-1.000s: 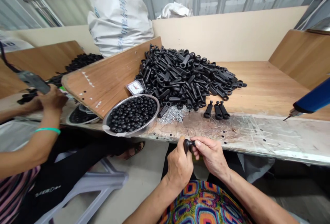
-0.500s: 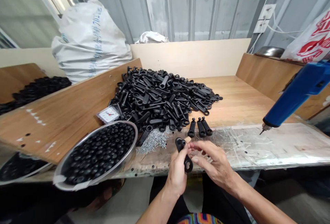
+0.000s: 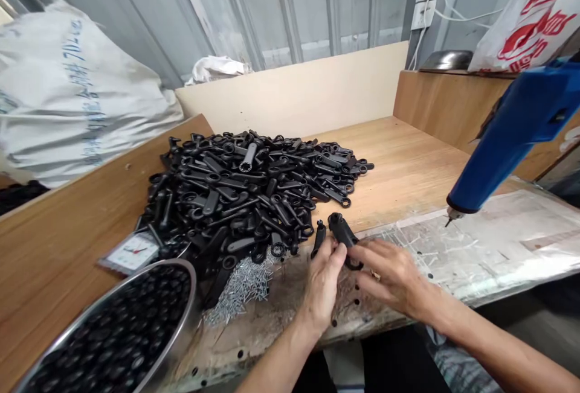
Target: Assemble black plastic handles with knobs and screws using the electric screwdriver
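Note:
Both my hands meet over the taped front strip of the bench. My left hand (image 3: 322,287) pinches a black plastic handle piece (image 3: 342,233) from the left, fingers closed on it. My right hand (image 3: 392,277) holds the same piece at its near end, fingers curled round it. Another single black handle (image 3: 318,239) lies on the bench just left of the held one. Behind them spreads a big heap of black handles (image 3: 244,191). A small pile of silver screws (image 3: 240,287) lies left of my left hand.
A metal bowl of black round caps (image 3: 113,332) sits at the lower left, with a small white clock (image 3: 129,252) behind it. A blue hanging screwdriver (image 3: 502,145) points down at the right. Wooden dividers flank the bench; white sacks (image 3: 67,97) stand behind.
The view swung right and the neighbouring person left the frame. My hands rose from below the bench edge onto the bench, carrying the black handle forward to beside the lone handle.

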Demonstrator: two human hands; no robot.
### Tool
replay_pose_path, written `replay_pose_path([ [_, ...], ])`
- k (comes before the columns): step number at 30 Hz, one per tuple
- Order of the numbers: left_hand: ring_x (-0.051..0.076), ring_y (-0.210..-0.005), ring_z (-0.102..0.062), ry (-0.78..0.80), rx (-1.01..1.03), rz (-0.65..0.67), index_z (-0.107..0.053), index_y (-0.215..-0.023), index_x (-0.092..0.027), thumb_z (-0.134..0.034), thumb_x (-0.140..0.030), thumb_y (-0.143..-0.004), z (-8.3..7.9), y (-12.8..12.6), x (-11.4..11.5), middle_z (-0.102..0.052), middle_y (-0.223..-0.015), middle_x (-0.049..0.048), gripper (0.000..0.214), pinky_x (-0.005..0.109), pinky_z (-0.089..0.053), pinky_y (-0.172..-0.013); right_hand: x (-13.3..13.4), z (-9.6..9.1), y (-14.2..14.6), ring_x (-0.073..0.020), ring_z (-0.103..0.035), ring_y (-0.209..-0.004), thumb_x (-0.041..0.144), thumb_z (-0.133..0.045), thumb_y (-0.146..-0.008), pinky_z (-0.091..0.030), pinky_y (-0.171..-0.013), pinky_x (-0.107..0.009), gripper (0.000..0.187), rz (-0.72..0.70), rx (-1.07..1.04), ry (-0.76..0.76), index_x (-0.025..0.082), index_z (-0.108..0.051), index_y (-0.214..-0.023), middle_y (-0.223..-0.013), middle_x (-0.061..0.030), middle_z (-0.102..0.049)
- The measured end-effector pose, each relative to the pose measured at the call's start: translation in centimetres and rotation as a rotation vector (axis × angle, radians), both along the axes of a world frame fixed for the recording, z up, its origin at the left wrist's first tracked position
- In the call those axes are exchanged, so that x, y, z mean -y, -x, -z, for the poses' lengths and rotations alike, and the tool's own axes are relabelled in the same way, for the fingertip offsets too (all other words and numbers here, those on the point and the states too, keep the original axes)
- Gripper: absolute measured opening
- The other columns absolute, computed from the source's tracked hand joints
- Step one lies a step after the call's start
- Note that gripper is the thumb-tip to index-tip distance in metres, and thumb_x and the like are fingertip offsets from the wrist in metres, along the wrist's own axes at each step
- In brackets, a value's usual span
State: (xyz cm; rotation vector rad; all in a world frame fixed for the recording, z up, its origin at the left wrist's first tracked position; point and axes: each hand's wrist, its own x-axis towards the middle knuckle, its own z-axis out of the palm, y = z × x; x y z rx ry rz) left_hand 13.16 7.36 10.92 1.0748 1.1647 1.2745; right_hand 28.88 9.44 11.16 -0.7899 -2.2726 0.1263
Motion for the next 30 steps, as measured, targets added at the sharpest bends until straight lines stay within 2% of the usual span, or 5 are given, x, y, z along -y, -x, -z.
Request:
replay_pose_path([
  [5,0.025,-0.116,-0.047,-0.01,-0.301,-0.097,-0.064,-0.105,-0.02,-0.063,-0.041,-0.076,1.9,2.6,0.6,-0.059,-0.119,0.006,0.035,0.034,-0.031,-0.101,-1.4,0.5,-2.7,-0.0189,-0.057,-0.074,0.016,-0.049,-0.084,-0.046,-0.064,-0.03,0.016,0.09,0.007,0.006,0.015,-0.056,-0.098,-0.082,-0.0072,-0.064],
  [12,0.025,-0.099,-0.057,0.13,0.501,0.031,-0.056,-0.11,-0.012,-0.061,-0.04,-0.076,1.9,2.0,4.8,-0.063,-0.104,0.0127,0.044,0.034,-0.042,-0.085,3.7,0.7,3.0,-0.0171,-0.056,-0.079,0.01,-0.051,-0.082,-0.046,-0.071,-0.028,0.014,-0.297,-0.16,0.066,0.015,-0.054,-0.094,-0.091,-0.0089,-0.063],
  [18,0.018,-0.078,-0.062,0.112,0.633,-0.347,-0.053,-0.101,-0.012,-0.06,-0.024,-0.076,1.9,6.3,7.5,-0.065,-0.082,0.0076,0.028,0.029,-0.047,-0.074,4.1,0.8,8.7,-0.0166,-0.059,-0.082,0.021,-0.051,-0.087,-0.046,-0.073,-0.027,0.015,-0.504,-0.057,0.153,0.017,-0.059,-0.1,-0.091,-0.0066,-0.065],
  [22,0.007,-0.047,-0.048,0.074,0.42,-0.562,-0.051,-0.098,-0.013,-0.065,-0.026,-0.073,3.1,10.6,11.4,-0.059,-0.066,-0.0001,0.03,0.019,-0.033,-0.046,1.8,-0.3,12.3,-0.015,-0.058,-0.076,0.021,-0.048,-0.088,-0.042,-0.067,-0.024,0.015,-0.342,0.139,0.259,0.018,-0.06,-0.096,-0.083,-0.0044,-0.064],
  [30,0.004,-0.045,-0.04,0.069,0.258,-0.557,-0.06,-0.088,-0.012,-0.062,-0.035,-0.078,5.6,13.5,16.9,-0.055,-0.061,-0.0006,0.026,0.023,-0.031,-0.054,-0.5,0.0,21.8,-0.0218,-0.061,-0.086,0.011,-0.045,-0.081,-0.039,-0.064,-0.024,0.021,-0.054,0.744,0.264,0.015,-0.063,-0.093,-0.095,-0.0129,-0.065],
])
